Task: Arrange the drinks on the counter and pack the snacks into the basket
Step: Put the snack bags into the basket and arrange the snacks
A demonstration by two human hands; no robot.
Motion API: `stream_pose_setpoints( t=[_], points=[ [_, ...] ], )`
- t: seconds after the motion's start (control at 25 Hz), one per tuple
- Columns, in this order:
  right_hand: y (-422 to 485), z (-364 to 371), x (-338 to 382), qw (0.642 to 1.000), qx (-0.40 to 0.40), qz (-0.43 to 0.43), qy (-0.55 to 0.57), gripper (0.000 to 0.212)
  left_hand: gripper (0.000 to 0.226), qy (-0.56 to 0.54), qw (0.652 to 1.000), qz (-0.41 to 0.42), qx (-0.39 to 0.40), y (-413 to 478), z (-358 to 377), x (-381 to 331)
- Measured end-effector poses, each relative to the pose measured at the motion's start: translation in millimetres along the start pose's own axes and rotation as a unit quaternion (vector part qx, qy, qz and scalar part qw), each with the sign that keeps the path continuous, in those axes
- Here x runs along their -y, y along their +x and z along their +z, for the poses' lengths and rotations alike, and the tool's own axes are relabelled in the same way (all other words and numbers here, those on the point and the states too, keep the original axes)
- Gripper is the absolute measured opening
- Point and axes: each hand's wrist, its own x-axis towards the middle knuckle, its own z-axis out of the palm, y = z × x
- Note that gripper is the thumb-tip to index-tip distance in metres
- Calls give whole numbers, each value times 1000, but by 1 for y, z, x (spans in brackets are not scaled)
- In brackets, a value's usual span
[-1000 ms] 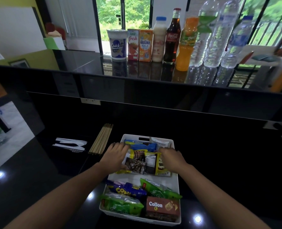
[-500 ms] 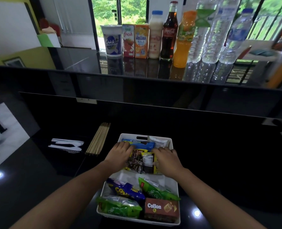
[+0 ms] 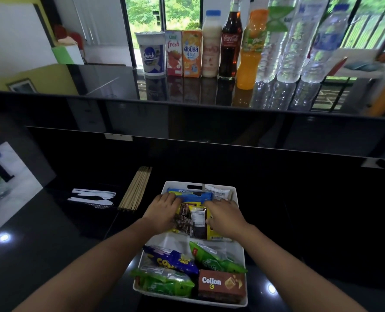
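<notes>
Left hand (image 3: 162,212), right hand (image 3: 225,218) closer together; yellow packet (image 3: 192,219) bunched narrower.

Glossy black worktop (image 3: 40,255), white wall (image 3: 13,37) at left, window (image 3: 146,19) behind (green foliage (image 3: 182,10) outside)

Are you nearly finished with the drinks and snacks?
Nearly. Done: the drinks stand in a row on the upper counter, and a brown box and a blue bag lie in the basket. In hand: the left hand and right hand hold a yellow bag in the basket's middle. Left: settling that bag; no loose snacks show outside the basket.
</notes>
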Motion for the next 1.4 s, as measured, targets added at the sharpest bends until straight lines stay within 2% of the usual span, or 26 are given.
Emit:
stream_pose_setpoints(
  t=[0.16, 0.44, 0.64, 0.84, 1.16, 1.4],
  points=[
    [-6, 27, 3, 998, -40, 30, -34, 44, 82, -27, 999, -14, 20, 5, 9, 0],
    [-12, 33, 6, 991, -75, 87, -62, 44, 81, 42, 999, -21, -27, 7, 8, -7],
    [-7, 31, -2, 993, -83, 61, -62, 43, 83, 17, 995, -58, 76, 21, 23, -3],
    [-2, 37, -12, 998, -37, 33, -47, 58, 96, 10, 991, -95, 98, 29, 24, -4],
    [-5, 27, -9, 995, -47, 54, -67, 71, 109, -25, 992, -97, 75, 23, 25, -3],
    [-18, 16, -1, 996, -50, 46, -58, 71, 102, -21, 994, -101, 33, 1, 13, 1]
  ],
)
